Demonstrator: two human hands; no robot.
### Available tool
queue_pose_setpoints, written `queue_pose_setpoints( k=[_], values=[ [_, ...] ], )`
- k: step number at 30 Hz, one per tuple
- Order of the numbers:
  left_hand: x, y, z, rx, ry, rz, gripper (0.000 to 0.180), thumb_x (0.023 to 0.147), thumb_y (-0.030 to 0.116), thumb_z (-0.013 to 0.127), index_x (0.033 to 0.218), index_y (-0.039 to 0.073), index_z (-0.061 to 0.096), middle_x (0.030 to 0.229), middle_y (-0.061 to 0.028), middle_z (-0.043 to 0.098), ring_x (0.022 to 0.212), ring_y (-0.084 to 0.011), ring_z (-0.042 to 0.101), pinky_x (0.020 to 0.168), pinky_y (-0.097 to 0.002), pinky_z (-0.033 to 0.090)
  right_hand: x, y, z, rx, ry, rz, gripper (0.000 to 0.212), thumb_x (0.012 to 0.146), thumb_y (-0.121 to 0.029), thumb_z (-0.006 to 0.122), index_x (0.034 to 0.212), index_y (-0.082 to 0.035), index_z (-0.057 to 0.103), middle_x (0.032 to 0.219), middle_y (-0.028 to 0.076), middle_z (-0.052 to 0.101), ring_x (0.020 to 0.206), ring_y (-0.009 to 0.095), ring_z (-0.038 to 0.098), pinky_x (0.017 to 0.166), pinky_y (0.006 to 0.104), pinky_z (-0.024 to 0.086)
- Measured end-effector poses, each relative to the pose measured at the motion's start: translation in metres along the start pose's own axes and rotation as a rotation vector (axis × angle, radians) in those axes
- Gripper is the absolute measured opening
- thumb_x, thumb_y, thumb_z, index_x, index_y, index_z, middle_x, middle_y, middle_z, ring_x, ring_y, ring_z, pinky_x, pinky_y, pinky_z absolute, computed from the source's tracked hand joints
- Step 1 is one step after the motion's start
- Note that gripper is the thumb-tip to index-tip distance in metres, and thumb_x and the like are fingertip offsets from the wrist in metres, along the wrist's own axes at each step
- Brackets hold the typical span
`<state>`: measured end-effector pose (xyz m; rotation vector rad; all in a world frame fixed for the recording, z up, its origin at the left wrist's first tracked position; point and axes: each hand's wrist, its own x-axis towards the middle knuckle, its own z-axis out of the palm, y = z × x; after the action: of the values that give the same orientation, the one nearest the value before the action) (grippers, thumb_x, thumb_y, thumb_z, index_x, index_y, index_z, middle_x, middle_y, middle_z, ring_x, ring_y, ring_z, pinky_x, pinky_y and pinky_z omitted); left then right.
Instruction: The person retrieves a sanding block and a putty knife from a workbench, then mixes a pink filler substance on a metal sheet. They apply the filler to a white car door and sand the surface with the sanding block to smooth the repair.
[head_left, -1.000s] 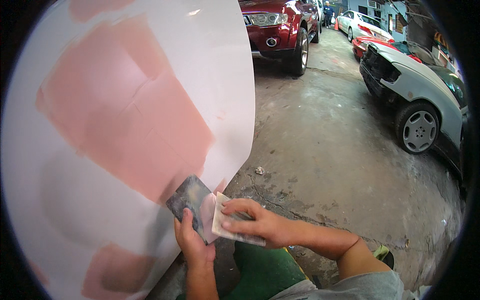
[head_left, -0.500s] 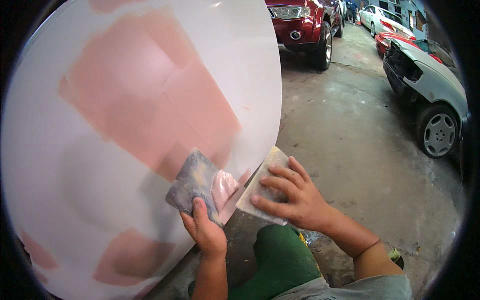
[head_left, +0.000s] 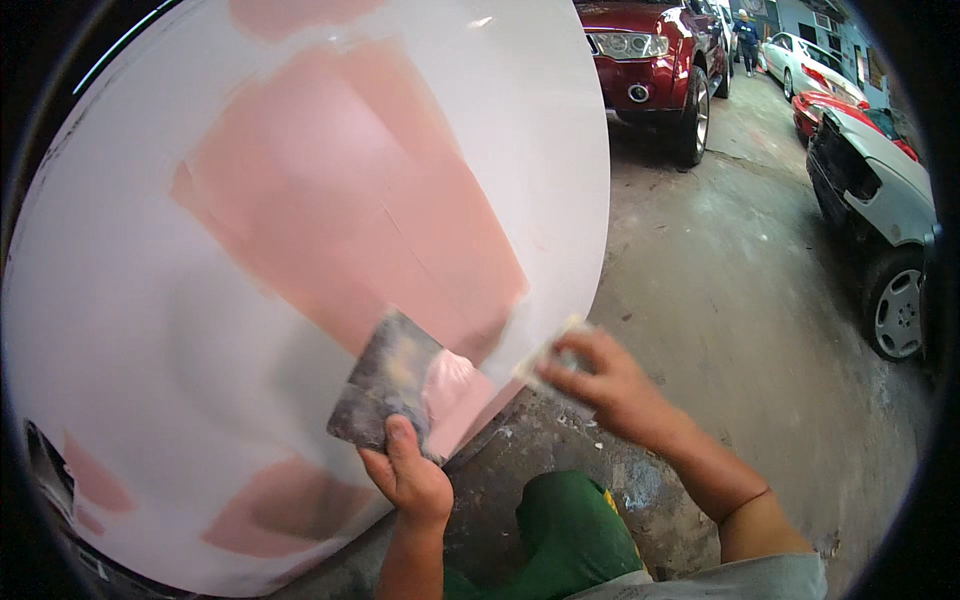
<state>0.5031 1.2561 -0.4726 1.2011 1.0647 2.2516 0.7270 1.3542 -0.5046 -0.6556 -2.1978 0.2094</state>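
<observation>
My left hand (head_left: 415,475) grips a dark, stained flat plate (head_left: 378,375) by its lower edge, thumb on top. On the plate's right side sits a mound of glossy pink filler paste (head_left: 450,388). My right hand (head_left: 605,380), smeared by motion, pinches a pale flat spreader (head_left: 548,352) seen almost edge-on, just right of the plate. Both hands are over the lower right edge of a large white car panel (head_left: 560,200). A broad pink filler patch (head_left: 340,200) covers the panel's middle, with a thin line running down it.
Smaller pink patches (head_left: 285,510) mark the panel's lower part. Beyond the panel stands a dark red vehicle (head_left: 640,60). A partly stripped silver car (head_left: 885,190) is on the right, with a white car (head_left: 810,65) farther back. A distant person (head_left: 746,42) stands on the concrete floor (head_left: 720,330).
My right hand has turned the spreader from face-up to nearly edge-on. The left hand keeps the plate in nearly the same place. The view has shifted, moving the panel and cars rightward.
</observation>
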Motion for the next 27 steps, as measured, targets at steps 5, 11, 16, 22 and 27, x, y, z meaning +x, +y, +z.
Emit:
queue_pose_setpoints(
  k=[5, 11, 16, 22, 27],
  values=[
    [-0.025, -0.010, -0.036, 0.183, -0.283, -0.379, 0.042, 0.098, 0.013, 0.049, 0.136, -0.004, 0.043, 0.132, -0.0166, 0.054, 0.121, -0.0256, 0.051, 0.104, -0.0391, 0.040, 0.108, -0.006, -0.052, -0.258, 0.294, -0.204, 0.051, 0.077, 0.002, 0.060, 0.123, -0.018, 0.064, 0.120, 0.014, 0.057, 0.110, 0.033, 0.057, 0.094, 0.0443, 0.046],
    [-0.068, -0.036, -0.064, 0.524, -0.516, -0.659, 0.035, 0.098, 0.016, 0.051, 0.129, -0.001, 0.051, 0.122, -0.0098, 0.060, 0.112, -0.0239, 0.056, 0.101, -0.0378, 0.041, 0.232, -0.020, -0.070, -0.404, 0.545, -0.452, 0.046, 0.084, 0.000, 0.056, 0.123, -0.023, 0.064, 0.118, 0.010, 0.061, 0.112, 0.032, 0.058, 0.096, 0.0439, 0.046],
    [-0.087, -0.087, -0.077, 0.221, -0.503, -0.662, 0.030, 0.101, 0.017, 0.051, 0.128, 0.002, 0.053, 0.118, -0.0059, 0.061, 0.109, -0.0193, 0.055, 0.100, -0.0348, 0.040, 0.282, -0.019, -0.068, -0.475, 0.597, -0.507, 0.042, 0.087, -0.001, 0.055, 0.122, -0.024, 0.065, 0.119, 0.010, 0.063, 0.111, 0.032, 0.061, 0.099, 0.0448, 0.046],
    [-0.076, -0.078, -0.063, 0.150, -0.531, -0.665, 0.033, 0.102, 0.019, 0.052, 0.130, 0.001, 0.052, 0.119, -0.0055, 0.060, 0.109, -0.0182, 0.054, 0.100, -0.0342, 0.040, 0.314, -0.026, -0.067, -0.495, 0.570, -0.486, 0.048, 0.085, 0.003, 0.053, 0.121, -0.024, 0.067, 0.119, 0.009, 0.064, 0.111, 0.029, 0.062, 0.100, 0.0452, 0.046],
    [-0.069, -0.073, -0.055, 0.095, -0.522, -0.615, 0.037, 0.101, 0.019, 0.052, 0.132, 0.000, 0.050, 0.121, -0.0071, 0.059, 0.110, -0.0186, 0.054, 0.103, -0.0350, 0.038, 0.324, -0.033, -0.073, -0.540, 0.527, -0.478, 0.047, 0.084, 0.002, 0.055, 0.122, -0.024, 0.066, 0.118, 0.008, 0.064, 0.110, 0.029, 0.062, 0.098, 0.0455, 0.046]
  ],
)
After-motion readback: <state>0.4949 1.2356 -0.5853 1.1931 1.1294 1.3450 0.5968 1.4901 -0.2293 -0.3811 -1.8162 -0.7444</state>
